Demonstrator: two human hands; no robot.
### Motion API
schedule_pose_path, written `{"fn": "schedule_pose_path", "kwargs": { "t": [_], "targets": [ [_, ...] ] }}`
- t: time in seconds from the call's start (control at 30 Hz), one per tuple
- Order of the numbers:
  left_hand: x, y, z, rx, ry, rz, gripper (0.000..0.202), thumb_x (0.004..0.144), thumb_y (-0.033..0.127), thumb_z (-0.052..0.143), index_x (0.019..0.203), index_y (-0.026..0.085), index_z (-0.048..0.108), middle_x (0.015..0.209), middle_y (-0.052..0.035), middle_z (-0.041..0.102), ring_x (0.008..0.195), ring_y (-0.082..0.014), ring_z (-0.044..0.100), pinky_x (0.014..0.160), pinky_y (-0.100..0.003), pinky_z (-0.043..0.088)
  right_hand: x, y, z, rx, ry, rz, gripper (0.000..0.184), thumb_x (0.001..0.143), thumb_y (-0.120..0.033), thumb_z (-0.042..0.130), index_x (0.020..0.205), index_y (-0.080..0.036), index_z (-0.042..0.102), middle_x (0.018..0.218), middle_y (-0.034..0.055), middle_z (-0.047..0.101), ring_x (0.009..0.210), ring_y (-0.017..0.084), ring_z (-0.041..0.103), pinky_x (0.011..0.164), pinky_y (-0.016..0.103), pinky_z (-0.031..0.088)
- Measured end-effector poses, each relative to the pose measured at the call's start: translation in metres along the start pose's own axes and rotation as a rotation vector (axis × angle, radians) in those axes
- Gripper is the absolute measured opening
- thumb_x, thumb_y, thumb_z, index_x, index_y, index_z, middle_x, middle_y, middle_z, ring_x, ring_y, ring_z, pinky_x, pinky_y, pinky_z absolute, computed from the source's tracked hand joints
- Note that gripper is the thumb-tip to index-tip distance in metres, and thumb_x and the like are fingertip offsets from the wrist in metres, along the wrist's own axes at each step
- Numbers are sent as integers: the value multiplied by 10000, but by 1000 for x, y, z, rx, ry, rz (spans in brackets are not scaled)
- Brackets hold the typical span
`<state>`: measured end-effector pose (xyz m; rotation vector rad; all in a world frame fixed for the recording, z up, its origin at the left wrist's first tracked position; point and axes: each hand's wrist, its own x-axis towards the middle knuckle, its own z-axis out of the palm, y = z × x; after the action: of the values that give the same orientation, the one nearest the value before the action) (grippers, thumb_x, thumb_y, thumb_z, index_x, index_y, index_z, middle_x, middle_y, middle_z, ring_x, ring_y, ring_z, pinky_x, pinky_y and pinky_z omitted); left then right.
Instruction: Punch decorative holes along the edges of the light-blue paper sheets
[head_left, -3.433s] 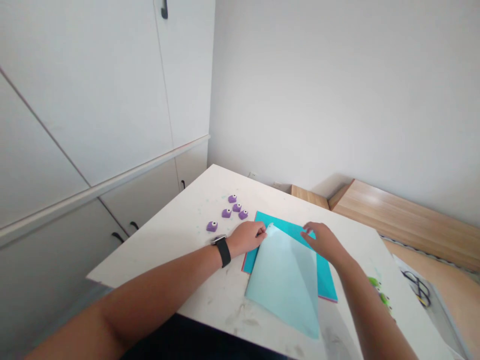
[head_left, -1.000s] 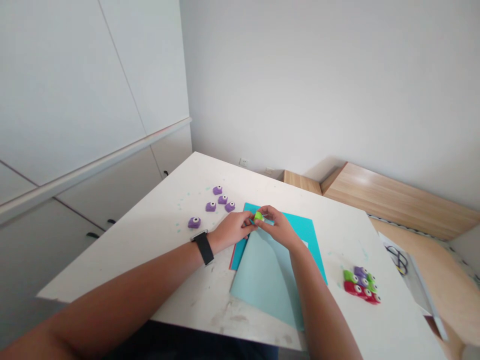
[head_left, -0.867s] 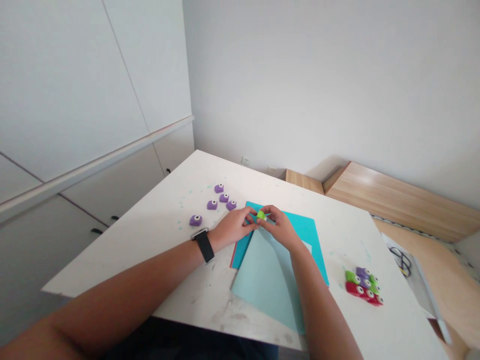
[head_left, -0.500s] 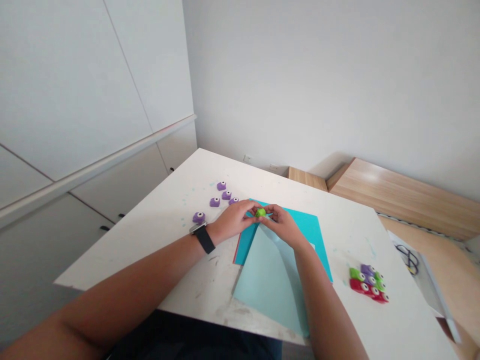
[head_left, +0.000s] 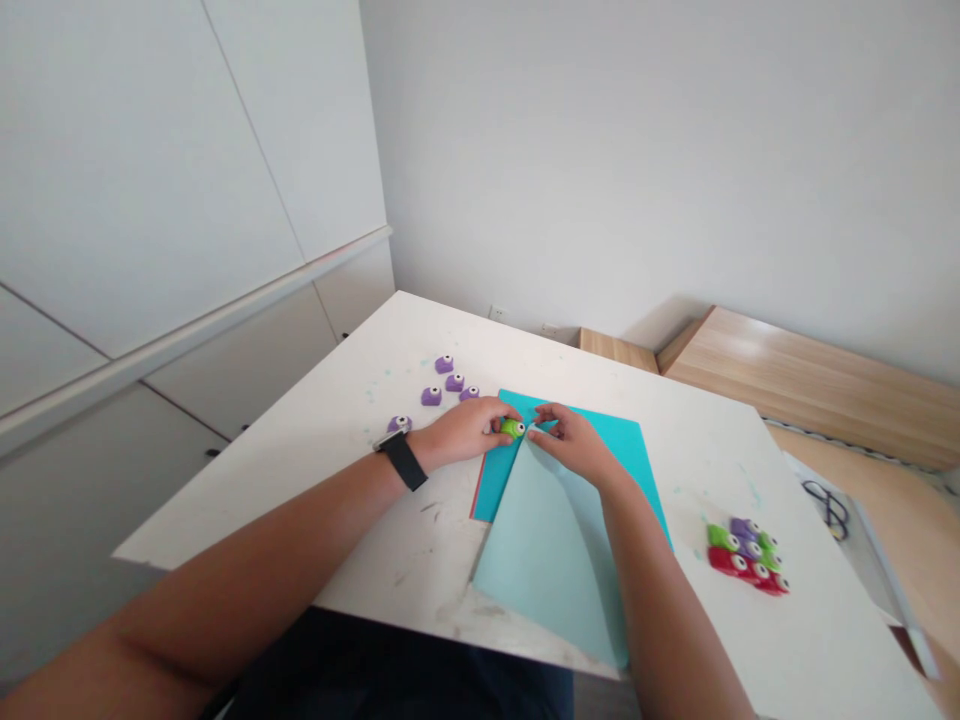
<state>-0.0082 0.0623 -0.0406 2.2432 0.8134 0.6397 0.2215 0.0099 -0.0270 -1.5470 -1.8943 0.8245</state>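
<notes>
My left hand [head_left: 471, 428], with a black watch at the wrist, is closed on a small green craft punch [head_left: 512, 428] with a round white button. My right hand [head_left: 571, 442] pinches the far corner of a light blue paper sheet [head_left: 536, 520], just right of the punch. The sheet's corner and the punch look slightly apart. Beneath lies a bright turquoise sheet [head_left: 637, 450], with a red edge showing under its left side. Several purple craft punches [head_left: 431, 396] stand left of the sheets, one partly behind my left wrist.
A cluster of red, green and purple punches [head_left: 746, 555] sits on the right of the white table [head_left: 360, 570]. Farther right, a dark coiled cable [head_left: 827, 508] lies on a wooden surface. White cabinets [head_left: 187, 180] line the left; a wall rises behind.
The green punch has turned and moved left with my left hand, away from the paper's corner. My right hand has let go of the punch and keeps the sheet. The view shifted slightly.
</notes>
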Motion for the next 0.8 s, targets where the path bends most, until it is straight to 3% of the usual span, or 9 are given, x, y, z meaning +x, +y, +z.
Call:
{"fn": "schedule_pose_path", "kwargs": {
  "t": [0.17,0.33,0.43,0.57,0.8],
  "targets": [
    [0,-6,-5,-108,-67,-47,366,771,319,744,1119,211,711,907,-42,724,798,-185,656,742,-280,477,-2,1,-7,-11,-45,7,323,834,-425,661,1048,-183,684,983,59,696,865,191,619,762,298,474],
    [0,-3,-8,-550,-222,-167,472,717,375,796,1129,184,669,1024,-81,721,880,-199,682,753,-300,531,-3,-1,-7,29,-43,28,309,840,-480,629,846,-171,646,764,4,630,682,142,541,615,243,407],
    [-1,0,-7,-729,-261,-269,527,698,380,815,1155,195,630,1038,-76,709,833,-177,683,750,-316,548,-3,-1,-7,65,-45,37,305,840,-475,616,798,-173,623,705,-14,579,639,127,496,579,230,369],
    [-1,1,-5,-760,-283,-309,542,664,378,843,1128,192,635,969,-54,714,799,-165,681,738,-297,545,-2,-1,-6,69,-34,47,291,844,-455,596,768,-174,601,671,-20,544,612,123,473,550,227,336],
    [1,-5,-3,-685,-289,-245,510,692,357,827,1134,184,640,1044,-79,711,894,-184,681,806,-308,537,-1,-1,-3,59,-22,73,274,832,-434,592,754,-172,592,650,-22,533,594,120,459,526,226,315]
  ]
}}
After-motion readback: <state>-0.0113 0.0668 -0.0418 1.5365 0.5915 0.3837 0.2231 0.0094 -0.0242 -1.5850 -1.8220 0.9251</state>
